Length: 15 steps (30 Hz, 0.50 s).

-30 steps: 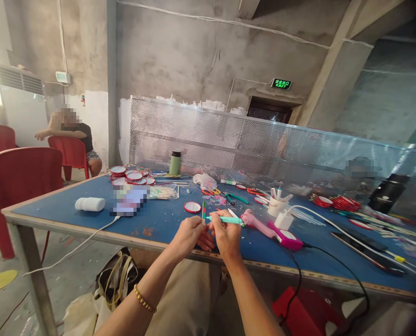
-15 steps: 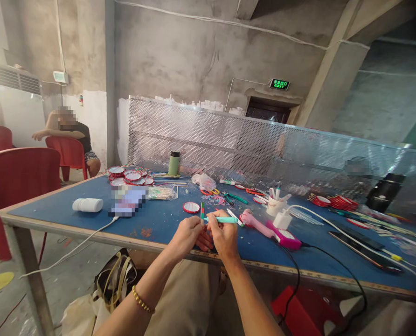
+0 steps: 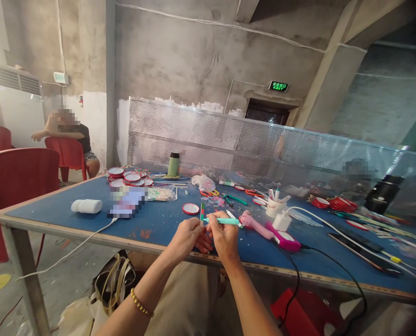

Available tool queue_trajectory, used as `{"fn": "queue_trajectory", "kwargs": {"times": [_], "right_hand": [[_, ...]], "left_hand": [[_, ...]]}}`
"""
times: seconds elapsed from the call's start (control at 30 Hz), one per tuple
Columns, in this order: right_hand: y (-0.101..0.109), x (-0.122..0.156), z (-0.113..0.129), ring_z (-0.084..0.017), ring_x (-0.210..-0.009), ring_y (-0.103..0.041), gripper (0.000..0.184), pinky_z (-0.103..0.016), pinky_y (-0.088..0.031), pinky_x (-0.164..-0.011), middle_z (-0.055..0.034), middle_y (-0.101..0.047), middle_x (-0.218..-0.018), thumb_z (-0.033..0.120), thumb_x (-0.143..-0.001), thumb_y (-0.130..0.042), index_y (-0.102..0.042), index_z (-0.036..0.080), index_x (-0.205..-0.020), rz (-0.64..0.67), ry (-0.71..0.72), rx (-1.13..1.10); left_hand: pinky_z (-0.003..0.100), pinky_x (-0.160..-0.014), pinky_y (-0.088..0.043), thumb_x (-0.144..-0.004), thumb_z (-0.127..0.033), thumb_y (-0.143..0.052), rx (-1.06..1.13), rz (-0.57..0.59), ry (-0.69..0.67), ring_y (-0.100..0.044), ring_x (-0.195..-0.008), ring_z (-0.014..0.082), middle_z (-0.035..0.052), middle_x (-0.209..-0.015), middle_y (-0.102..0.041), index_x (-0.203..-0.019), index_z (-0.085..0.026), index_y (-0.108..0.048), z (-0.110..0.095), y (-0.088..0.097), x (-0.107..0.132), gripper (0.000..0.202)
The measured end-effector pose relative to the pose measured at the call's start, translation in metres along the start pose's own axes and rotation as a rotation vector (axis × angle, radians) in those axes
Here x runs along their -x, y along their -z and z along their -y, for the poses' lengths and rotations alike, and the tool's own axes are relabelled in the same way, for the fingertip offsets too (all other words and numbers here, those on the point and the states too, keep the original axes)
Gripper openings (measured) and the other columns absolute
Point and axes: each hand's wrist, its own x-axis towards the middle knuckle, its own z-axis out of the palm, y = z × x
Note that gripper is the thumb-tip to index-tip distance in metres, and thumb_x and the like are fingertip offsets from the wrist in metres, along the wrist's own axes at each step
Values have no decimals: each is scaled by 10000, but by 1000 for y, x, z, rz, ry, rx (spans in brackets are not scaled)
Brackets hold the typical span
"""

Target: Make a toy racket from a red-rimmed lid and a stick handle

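Note:
My left hand (image 3: pixel 187 237) is closed on a thin upright strip (image 3: pixel 203 211), coloured green at the top with red below, held at the table's front edge. A turquoise pen (image 3: pixel 227 221) lies nearly level in my right hand (image 3: pixel 224 239), its tip at or very near the strip; whether it touches I cannot tell. The two hands are close together, and the strip's lower end is hidden by fingers. Just beyond them lies a round white disc with a red rim (image 3: pixel 190 208). A white pen (image 3: pixel 232 215) rests behind my right hand.
To the right are a pink tool (image 3: pixel 259 226), a magenta device (image 3: pixel 285 240) with a black cable, and a cup of pens (image 3: pixel 275 205). Leftward sit a phone (image 3: pixel 128 201), a white bottle (image 3: pixel 86 206) and stacked red-rimmed discs (image 3: pixel 132 177). Pliers (image 3: pixel 236 199) lie farther back.
Almost nothing differs. The view has shifted very slightly, while both hands keep the strip and the pen in nearly the same place.

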Motion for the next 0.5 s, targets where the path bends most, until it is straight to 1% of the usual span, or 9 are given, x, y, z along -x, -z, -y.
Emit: {"fn": "queue_trajectory", "kwargs": {"times": [0.27, 0.5], "right_hand": [[0, 0, 2, -98, -384, -464, 256, -218, -382, -402, 44, -542, -504, 387, -873, -551, -605, 191, -717, 5, 12, -8], [-1, 0, -1, -115, -449, -509, 244, -231, -414, -465, 37, -556, -523, 348, -888, -523, -605, 201, -710, 12, 66, 47]], "left_hand": [[282, -506, -551, -811, -461, -568, 3, -10, 10, -686, -529, 201, 47, -588, -669, -717, -179, -513, 0, 0, 0, 303], [303, -512, -558, -828, -416, -533, -6, -12, -5, -683, -526, 203, 56, -609, -678, -708, -176, -515, 0, 0, 0, 269]]}}
